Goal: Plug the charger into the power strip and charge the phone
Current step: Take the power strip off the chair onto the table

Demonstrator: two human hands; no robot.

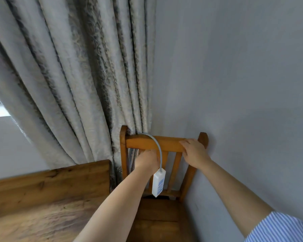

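Observation:
A white power strip (158, 183) hangs by its grey cable (157, 144), which loops over the top rail of a wooden chair (147, 143). The strip dangles in front of the chair's back slats, sockets facing right. My left hand (146, 158) reaches under the top rail just left of the cable. Its fingers are curled and blurred, and what they hold is hidden. My right hand (193, 151) lies over the right end of the top rail, fingers wrapped on it. No charger or phone is in view.
The chair stands in a corner, with a grey wall (243, 102) to its right and a patterned grey curtain (77, 75) behind and to its left. A wooden table (42, 198) sits at the lower left, next to the chair seat (157, 217).

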